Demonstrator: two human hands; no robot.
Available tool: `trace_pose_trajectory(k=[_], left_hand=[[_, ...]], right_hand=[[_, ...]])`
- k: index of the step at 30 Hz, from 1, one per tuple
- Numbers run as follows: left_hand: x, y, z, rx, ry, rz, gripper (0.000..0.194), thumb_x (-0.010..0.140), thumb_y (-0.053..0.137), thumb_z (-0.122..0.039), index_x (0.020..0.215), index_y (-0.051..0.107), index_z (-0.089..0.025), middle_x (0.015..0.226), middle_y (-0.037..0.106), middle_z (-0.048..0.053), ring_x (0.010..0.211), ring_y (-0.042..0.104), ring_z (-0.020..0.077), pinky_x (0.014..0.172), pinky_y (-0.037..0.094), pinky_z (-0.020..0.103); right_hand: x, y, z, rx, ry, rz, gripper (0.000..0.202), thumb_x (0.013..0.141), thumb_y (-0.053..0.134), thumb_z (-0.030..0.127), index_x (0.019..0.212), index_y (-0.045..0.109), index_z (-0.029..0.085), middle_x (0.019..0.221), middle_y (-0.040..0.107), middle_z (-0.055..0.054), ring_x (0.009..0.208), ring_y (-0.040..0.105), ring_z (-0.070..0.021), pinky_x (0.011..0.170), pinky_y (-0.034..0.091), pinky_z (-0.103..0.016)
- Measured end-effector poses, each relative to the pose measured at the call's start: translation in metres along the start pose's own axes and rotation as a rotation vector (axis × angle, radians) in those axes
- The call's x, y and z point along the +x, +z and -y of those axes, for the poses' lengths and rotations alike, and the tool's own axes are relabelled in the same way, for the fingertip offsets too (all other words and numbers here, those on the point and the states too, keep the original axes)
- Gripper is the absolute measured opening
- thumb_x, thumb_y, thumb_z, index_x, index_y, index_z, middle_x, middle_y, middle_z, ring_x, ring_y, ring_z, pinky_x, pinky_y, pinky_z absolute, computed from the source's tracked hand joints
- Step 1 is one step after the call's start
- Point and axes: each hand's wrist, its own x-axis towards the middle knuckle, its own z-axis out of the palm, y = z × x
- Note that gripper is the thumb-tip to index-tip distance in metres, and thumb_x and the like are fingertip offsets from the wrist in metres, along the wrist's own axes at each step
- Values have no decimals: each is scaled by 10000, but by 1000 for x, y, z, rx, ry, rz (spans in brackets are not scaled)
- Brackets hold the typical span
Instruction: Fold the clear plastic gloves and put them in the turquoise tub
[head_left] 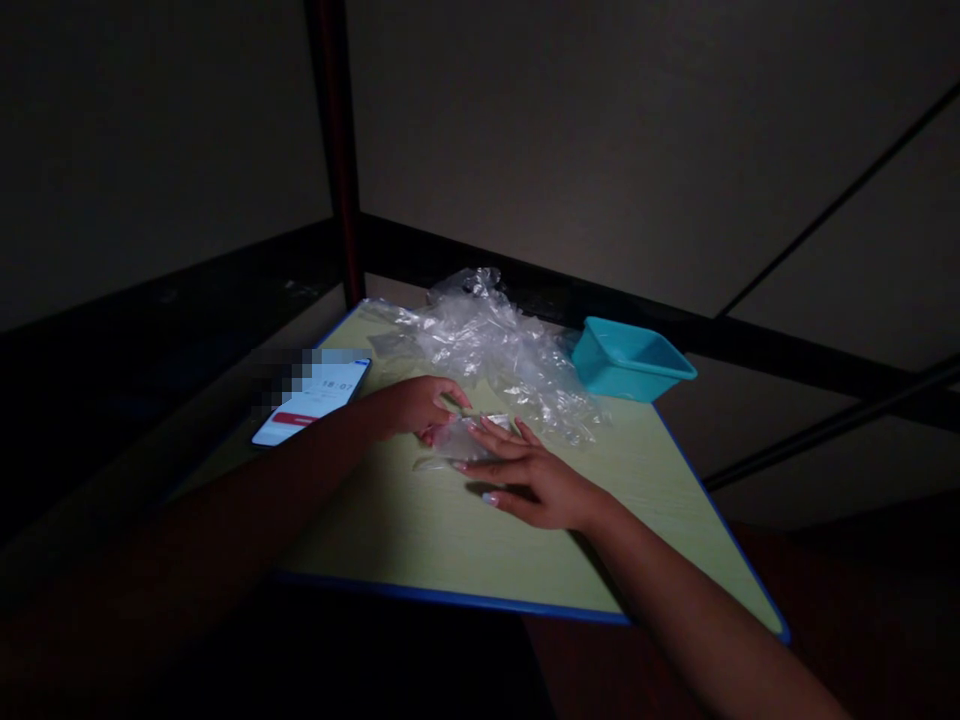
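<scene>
A small clear plastic bag [453,440] lies on the pale green tabletop, between my two hands. My left hand [421,404] is at the bag's far left edge, its fingers curled and pinching the plastic. My right hand [536,478] reaches in from the right with its fingers stretched out and spread. Its fingertips rest over the bag's right part and cover some of it. Dim light hides what, if anything, is inside the bag.
A heap of crumpled clear plastic bags [487,335] spreads across the back of the table [480,560]. To its right stands a turquoise plastic bin [630,378]. A lit phone [319,405] lies at the left, beside my left forearm. Walls rise behind the table.
</scene>
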Motion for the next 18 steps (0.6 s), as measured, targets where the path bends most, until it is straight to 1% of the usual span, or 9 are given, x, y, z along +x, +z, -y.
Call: trace_pose_trajectory(k=[3, 6, 7, 10, 13, 15, 18], left_hand=[[2, 0, 1, 6, 3, -52, 316, 728, 631, -237, 1019, 546, -149, 509, 553, -47, 405, 505, 105, 456, 405, 207], [4, 1, -1, 66, -66, -122, 222, 782, 615, -338, 888, 570, -149, 475, 541, -26, 384, 506, 120, 440, 393, 217], [4, 1, -2, 99, -98, -129, 227, 806, 590, -375, 827, 572, -150, 466, 543, -14, 379, 509, 125, 437, 389, 220], [3, 1, -6, 208, -181, -102, 409, 858, 495, -491, 630, 538, -155, 446, 551, 17, 361, 506, 127, 423, 365, 225], [0, 0, -9, 273, -223, -59, 537, 868, 434, -557, 515, 499, -158, 414, 539, 29, 331, 477, 117, 399, 325, 225], [-1, -1, -9, 291, -224, -21, 538, 865, 440, -542, 488, 491, -162, 393, 522, 20, 321, 460, 111, 392, 305, 224], [0, -2, -6, 280, -190, 3, 478, 849, 483, -465, 474, 472, -169, 379, 495, 0, 320, 440, 103, 395, 297, 224]], right_hand=[[0, 2, -1, 16, 1, -3, 488, 912, 494, 336, 1388, 432, 251, 1510, 286, -89, 1422, 172, -228, 1107, 10, -566], [1, 3, -3, 31, 0, -12, 556, 912, 491, 347, 1438, 339, 249, 1497, 313, -94, 1419, 181, -225, 1106, 20, -573], [1, 3, -3, 32, -1, -12, 567, 914, 489, 348, 1446, 321, 248, 1495, 315, -94, 1419, 180, -223, 1106, 21, -571], [0, 4, -4, 21, -2, -18, 584, 916, 482, 344, 1458, 293, 239, 1493, 318, -98, 1420, 175, -221, 1108, 19, -566], [0, 5, -4, 3, 3, -27, 595, 914, 482, 334, 1464, 277, 234, 1496, 315, -97, 1423, 157, -222, 1106, 20, -569], [-1, 5, -4, -3, 6, -28, 595, 914, 482, 330, 1464, 275, 236, 1497, 313, -97, 1422, 163, -223, 1104, 20, -573], [-1, 5, -4, -2, 11, -29, 589, 913, 481, 326, 1461, 284, 238, 1495, 318, -101, 1418, 181, -224, 1103, 17, -574]])
